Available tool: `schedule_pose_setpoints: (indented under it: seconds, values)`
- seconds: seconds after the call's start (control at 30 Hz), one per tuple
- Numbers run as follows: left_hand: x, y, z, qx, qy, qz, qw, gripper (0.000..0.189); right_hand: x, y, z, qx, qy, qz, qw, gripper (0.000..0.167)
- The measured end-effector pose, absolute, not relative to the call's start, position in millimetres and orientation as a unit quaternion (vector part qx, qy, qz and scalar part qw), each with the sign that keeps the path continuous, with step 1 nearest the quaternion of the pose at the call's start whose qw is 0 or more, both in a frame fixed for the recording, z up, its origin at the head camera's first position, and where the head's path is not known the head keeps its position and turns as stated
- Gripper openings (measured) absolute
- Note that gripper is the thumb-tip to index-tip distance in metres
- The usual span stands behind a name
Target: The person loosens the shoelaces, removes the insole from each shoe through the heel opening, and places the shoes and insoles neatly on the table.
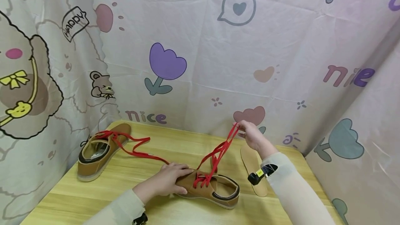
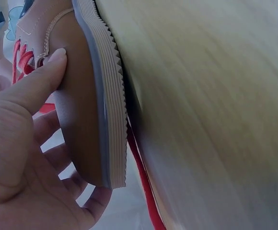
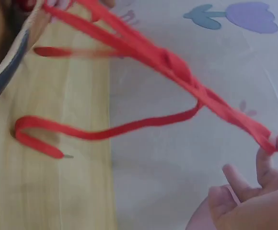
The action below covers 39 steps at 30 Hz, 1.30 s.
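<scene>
A brown shoe lies on its sole, its toe to the left and its opening to the right. My left hand grips the toe, with the thumb on the near side and the fingers around the front, as the left wrist view shows on the shoe. Up and to the right, my right hand pinches a red shoelace that runs taut from the eyelets. In the right wrist view the shoelace is twisted on itself, and a loose end with a metal tip hangs onto the table.
Another brown shoe with red laces stands at the left of the wooden table. A tan insole lies at the right, partly under my right forearm. Printed curtains hang behind and on both sides.
</scene>
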<state>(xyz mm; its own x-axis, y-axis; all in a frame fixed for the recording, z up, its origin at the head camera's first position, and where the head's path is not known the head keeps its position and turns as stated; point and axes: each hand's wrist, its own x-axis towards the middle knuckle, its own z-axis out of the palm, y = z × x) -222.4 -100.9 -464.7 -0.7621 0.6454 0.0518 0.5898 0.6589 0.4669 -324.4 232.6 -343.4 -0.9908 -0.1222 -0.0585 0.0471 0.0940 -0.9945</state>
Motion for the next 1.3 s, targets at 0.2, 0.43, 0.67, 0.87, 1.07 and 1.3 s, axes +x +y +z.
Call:
schedule_pose_setpoints:
  seconds: [0.2, 0.43, 0.67, 0.87, 1.07, 1.3]
  values:
    - [-223, -99, -465, 0.34, 0.91, 0.229, 0.057, 0.072, -335, 253, -345, 0.036, 0.673, -0.738, 0.029, 0.035]
    - [-222, -99, -463, 0.338, 0.911, 0.229, 0.058, 0.071, -344, 271, -369, 0.094, 0.708, -0.7, 0.016, 0.026]
    - [-220, -100, -464, 0.337, 0.911, 0.232, 0.055, 0.071, -338, 269, -409, 0.059, 0.864, -0.5, 0.018, 0.041]
    - [-220, -100, -463, 0.333, 0.911, 0.234, 0.057, 0.071, -325, 250, -418, -0.022, 0.933, -0.357, -0.026, 0.028]
    - [-220, -100, -462, 0.332, 0.911, 0.236, 0.059, 0.071, -320, 238, -422, -0.123, 0.957, -0.253, -0.072, 0.012]
    - [-219, -100, -461, 0.333, 0.911, 0.236, 0.058, 0.071, -325, 239, -438, -0.171, 0.967, -0.168, -0.086, 0.007]
